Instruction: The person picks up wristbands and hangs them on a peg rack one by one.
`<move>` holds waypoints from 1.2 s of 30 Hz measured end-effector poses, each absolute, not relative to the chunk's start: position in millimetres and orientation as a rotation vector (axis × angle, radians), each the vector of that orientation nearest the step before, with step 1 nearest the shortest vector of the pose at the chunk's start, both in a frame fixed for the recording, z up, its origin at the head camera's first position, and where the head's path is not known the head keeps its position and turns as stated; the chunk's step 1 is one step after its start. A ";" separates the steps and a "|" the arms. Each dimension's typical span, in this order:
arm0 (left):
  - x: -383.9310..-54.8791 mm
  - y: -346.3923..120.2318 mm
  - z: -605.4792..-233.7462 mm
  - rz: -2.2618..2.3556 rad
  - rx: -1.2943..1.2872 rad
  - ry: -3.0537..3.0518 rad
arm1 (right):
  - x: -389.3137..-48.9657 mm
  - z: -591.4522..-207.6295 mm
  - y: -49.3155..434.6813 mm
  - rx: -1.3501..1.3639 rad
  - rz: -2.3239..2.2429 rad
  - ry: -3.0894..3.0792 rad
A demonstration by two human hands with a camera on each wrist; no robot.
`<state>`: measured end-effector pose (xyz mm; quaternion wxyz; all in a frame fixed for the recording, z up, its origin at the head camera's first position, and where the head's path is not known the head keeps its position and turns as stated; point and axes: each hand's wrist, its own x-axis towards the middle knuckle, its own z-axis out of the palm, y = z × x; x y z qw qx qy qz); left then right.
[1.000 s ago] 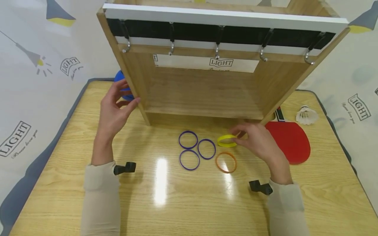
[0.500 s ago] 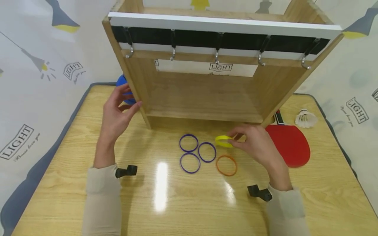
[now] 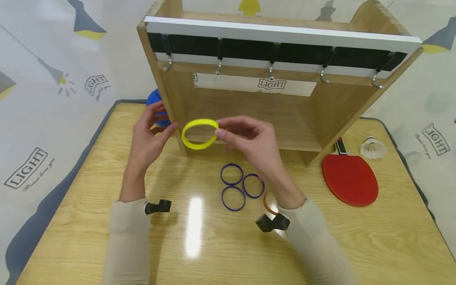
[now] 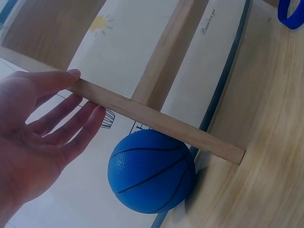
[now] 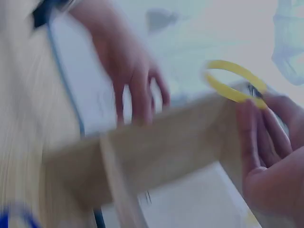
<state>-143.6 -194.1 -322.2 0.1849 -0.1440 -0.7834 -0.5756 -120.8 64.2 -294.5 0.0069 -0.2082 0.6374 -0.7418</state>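
My right hand point(image 3: 254, 144) pinches a yellow silicone wristband point(image 3: 198, 148) by its right side, thumb against fingers. The band is raised before the left part of a wooden shelf rack point(image 3: 249, 109). A row of metal hooks point(image 3: 271, 73) runs along the rack's top front. My left hand point(image 3: 147, 136) holds the rack's left side panel point(image 4: 166, 126), thumb on the front edge and fingers along the outer face. Several bands lie on the table: purple ones point(image 3: 233, 198) below the rack and an orange one point(image 3: 267, 204), partly hidden by my right wrist.
A blue mini basketball point(image 4: 152, 171) sits outside the rack's left panel, next to my left hand. To the right lie a red table tennis bat point(image 3: 350, 180) and a white shuttlecock point(image 3: 373, 147). A printed cloth point(image 3: 46, 118) hangs around the wooden table point(image 3: 221, 249).
My right hand has lifted the yellow wristband off the table area and carried it left and up toward the rack's left side. My left hand keeps its hold on the panel.
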 end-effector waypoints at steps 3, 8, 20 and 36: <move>-144.0 -193.3 -322.7 -1.622 -0.406 -2.209 | -128.6 -281.3 40.6 -0.614 -2.531 1.745; -144.1 -192.4 -322.6 -1.630 -0.396 -2.223 | -140.9 -265.4 13.5 -0.599 -2.716 1.540; -143.1 -195.1 -320.5 -1.643 -0.376 -2.238 | -157.2 -257.9 -6.1 -0.587 -2.777 1.514; -142.7 -195.2 -320.4 -1.640 -0.362 -2.245 | -162.7 -266.0 -4.0 -0.583 -2.752 1.593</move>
